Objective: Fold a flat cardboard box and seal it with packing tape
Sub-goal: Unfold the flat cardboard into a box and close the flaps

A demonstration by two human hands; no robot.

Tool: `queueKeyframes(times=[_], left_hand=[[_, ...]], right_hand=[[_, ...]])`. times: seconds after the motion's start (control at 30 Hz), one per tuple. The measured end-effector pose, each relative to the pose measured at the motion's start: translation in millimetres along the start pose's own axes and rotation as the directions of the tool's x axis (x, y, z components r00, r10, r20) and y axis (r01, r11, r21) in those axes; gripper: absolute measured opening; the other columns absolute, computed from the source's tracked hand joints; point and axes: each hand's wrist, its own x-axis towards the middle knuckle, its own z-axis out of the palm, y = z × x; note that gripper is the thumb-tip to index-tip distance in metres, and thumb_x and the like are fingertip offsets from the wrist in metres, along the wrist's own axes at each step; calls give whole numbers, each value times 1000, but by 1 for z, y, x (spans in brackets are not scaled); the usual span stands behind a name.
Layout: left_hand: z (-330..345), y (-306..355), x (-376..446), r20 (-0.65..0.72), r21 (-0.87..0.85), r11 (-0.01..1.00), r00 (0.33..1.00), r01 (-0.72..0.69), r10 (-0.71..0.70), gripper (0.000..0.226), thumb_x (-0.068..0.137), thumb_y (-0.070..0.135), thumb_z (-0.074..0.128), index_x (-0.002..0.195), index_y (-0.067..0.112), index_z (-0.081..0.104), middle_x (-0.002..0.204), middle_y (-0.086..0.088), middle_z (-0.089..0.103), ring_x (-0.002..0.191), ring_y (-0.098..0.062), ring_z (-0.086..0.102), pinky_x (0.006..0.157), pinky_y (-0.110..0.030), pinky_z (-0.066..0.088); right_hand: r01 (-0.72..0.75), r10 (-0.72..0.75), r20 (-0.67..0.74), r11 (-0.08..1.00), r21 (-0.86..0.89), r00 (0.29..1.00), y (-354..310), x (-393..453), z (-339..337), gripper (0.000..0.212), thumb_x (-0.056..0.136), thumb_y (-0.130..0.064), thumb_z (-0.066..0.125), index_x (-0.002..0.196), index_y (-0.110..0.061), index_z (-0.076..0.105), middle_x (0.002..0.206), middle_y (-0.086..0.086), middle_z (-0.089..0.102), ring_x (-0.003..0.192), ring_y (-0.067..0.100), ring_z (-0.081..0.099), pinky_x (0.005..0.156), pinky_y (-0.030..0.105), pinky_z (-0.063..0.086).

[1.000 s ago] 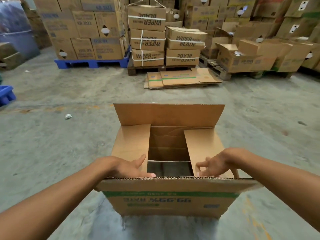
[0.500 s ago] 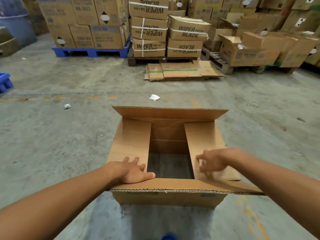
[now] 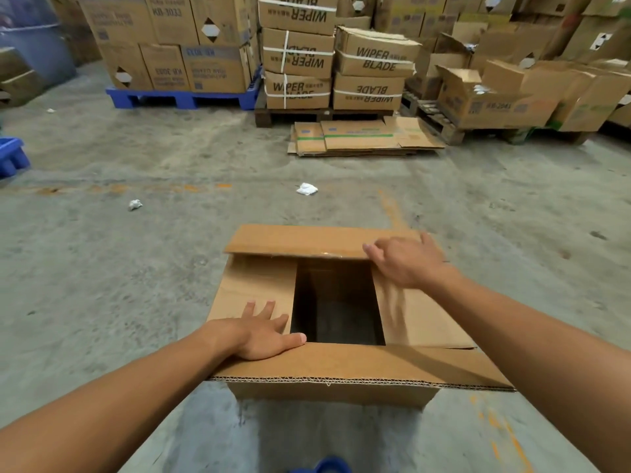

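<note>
A brown cardboard box (image 3: 345, 365) stands on the concrete floor in front of me, its top flaps partly folded in. The two short side flaps lie flat over the opening, with a dark gap between them. My left hand (image 3: 259, 332) presses flat on the left side flap at the near edge, thumb on the near long flap. My right hand (image 3: 406, 259) rests on the right end of the far long flap (image 3: 293, 240), which tilts inward over the box. No tape is in view.
A stack of flattened cartons (image 3: 365, 138) lies on the floor ahead. Behind it stand pallets of "WIPER BLADE" boxes (image 3: 327, 59) and a blue pallet (image 3: 181, 97) with cartons. Two crumpled white scraps (image 3: 306, 188) lie on the floor. A blue crate (image 3: 12, 160) sits at left.
My right hand has left the right side flap and moved forward to the far long flap, which has come down from upright. The side flaps now lie flat. My left hand stays put.
</note>
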Motion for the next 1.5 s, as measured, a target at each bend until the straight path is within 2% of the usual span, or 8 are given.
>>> queueKeyframes(times=[0.23, 0.43, 0.57, 0.77, 1.1, 1.27, 1.4, 1.5], left_hand=[[-22, 1, -30, 74, -7, 993, 990, -120, 120, 97, 76, 89, 13, 157, 35, 5, 165, 3, -9, 152, -26, -7, 121, -52, 0], [-51, 8, -77, 283, -399, 823, 799, -405, 531, 67, 84, 68, 57, 145, 47, 40, 147, 11, 49, 130, -15, 52, 110, -41, 40], [-67, 0, -71, -92, -26, 923, 920, -384, 381, 69, 78, 67, 66, 140, 49, 43, 133, 16, 60, 121, -14, 60, 101, -40, 49], [-70, -15, -5, -702, 225, 973, 686, -39, 190, 94, 84, 72, 50, 156, 34, 2, 160, 0, 26, 144, -23, 31, 116, -51, 21], [-16, -5, 75, -540, 44, 999, 840, -23, 43, 62, 100, 54, 14, 156, 35, -4, 166, 3, -7, 152, -30, -6, 119, -59, -1], [-2, -9, 81, -602, 46, 999, 797, -22, 46, 63, 99, 58, 10, 156, 37, -5, 165, 3, -10, 151, -28, -10, 118, -59, -3], [-1, -35, 80, -622, -266, 947, 719, 178, -310, 81, 85, 80, 14, 155, 39, 5, 165, -8, -5, 147, -48, -10, 110, -69, -6], [8, -44, 83, -584, -416, 904, 735, 93, -345, 84, 84, 81, 18, 155, 38, 9, 164, -14, 0, 146, -46, 13, 112, -65, 20]], right_hand=[[5, -20, 345, 999, 43, 938, 8, -17, 47, 74, 95, -69, 19, 157, -28, 19, 164, 8, 15, 150, 34, 10, 120, 50, 15], [9, 1, 610, 1000, -12, 792, 7, -7, 17, 77, 93, -71, 7, 158, -31, 0, 167, 1, -8, 153, 26, -6, 119, 54, -2], [-139, 79, 713, 990, 26, 697, -1, 4, -11, 96, 85, -80, 2, 156, -20, 26, 160, 7, 31, 151, 31, 12, 119, 56, 7], [-330, 195, 655, 940, 88, 730, -3, 26, -48, 103, 72, -93, 6, 144, -35, 49, 157, 0, 35, 143, 27, 34, 117, 48, 22], [-1, 15, 223, 998, -61, 975, -6, -15, 45, 63, 96, -65, 21, 153, -41, 17, 157, 10, 24, 144, 32, 24, 112, 59, 22], [4, -7, 85, 999, 40, 996, 6, -31, 80, 61, 97, -65, 10, 154, -48, 3, 167, -1, -2, 153, 22, -7, 118, 59, -3], [64, -65, 22, 997, 33, 998, 29, -28, 83, 58, 98, -64, 15, 154, -50, 8, 167, -5, 1, 153, 18, -2, 120, 54, -1], [116, -119, 28, 989, 93, 993, 47, -23, 78, 53, 101, -56, 26, 153, -47, 19, 166, -6, 7, 153, 15, 3, 121, 48, 3]])
